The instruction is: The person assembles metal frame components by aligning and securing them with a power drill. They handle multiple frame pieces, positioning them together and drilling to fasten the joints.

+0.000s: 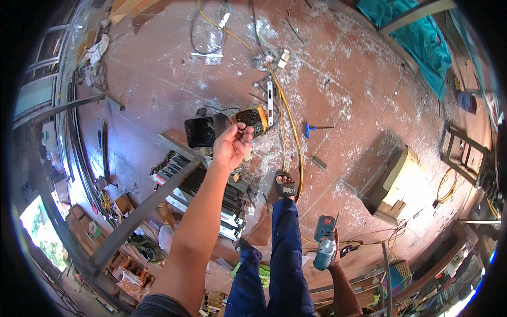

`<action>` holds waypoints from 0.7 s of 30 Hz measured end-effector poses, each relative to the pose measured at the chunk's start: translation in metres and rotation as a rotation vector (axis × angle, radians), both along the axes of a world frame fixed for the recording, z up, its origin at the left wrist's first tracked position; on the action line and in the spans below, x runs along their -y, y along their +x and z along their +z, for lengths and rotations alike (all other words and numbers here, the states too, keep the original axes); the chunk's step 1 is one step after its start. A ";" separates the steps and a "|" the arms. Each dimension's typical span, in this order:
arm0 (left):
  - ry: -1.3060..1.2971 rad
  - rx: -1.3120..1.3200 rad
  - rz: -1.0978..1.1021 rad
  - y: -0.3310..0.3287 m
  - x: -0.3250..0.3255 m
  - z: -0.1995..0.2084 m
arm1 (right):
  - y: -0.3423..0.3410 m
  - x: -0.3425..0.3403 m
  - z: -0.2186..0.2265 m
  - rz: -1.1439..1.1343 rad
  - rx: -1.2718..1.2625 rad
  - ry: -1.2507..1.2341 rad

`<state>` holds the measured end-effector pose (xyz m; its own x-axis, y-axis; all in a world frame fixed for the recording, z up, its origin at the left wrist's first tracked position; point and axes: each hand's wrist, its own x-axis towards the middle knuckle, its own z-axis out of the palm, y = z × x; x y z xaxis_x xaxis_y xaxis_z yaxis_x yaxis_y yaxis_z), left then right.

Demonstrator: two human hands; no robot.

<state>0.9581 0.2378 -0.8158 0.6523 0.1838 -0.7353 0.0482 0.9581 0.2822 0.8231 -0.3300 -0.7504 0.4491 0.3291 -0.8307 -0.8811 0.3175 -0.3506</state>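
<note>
My left hand (233,145) is raised palm up, its fingers curled in toward the thumb. Whatever it may hold is too small to make out. Just beyond its fingertips sits a yellow container (261,119) full of small dark pieces, probably screws. Beside that lies an open black case (200,132). My right hand (336,255), low at the right, is wrapped round a cordless drill (326,252) with a thin bit pointing away from me. The hand is partly hidden behind the drill.
A metal bar (174,180) crosses dark and white strips at the left. Yellow hose (288,111) runs down the floor past my sandalled foot (285,186). A white spirit level (270,103), a blue-handled tool (309,129) and a pale block-like box (396,182) rest on the shavings-strewn floor.
</note>
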 end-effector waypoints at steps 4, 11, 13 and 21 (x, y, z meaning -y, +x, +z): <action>-0.019 0.135 0.092 -0.009 0.019 0.101 | 0.029 -0.009 0.038 0.916 0.947 -0.517; 0.150 0.128 0.144 -0.100 0.056 0.324 | 0.103 -0.140 0.217 1.090 1.391 -0.455; 0.291 0.034 0.115 -0.134 0.069 0.403 | 0.095 -0.174 0.256 0.995 1.446 -0.397; 0.060 -0.091 0.611 -0.357 0.146 0.538 | 0.014 -0.254 0.391 1.098 0.610 0.637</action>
<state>0.6016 0.0920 -0.2776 0.3514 0.5471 -0.7597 -0.4772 0.8028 0.3574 0.8371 -0.0761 -0.3591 -0.0476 0.9826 -0.1793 -0.5434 -0.1761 -0.8208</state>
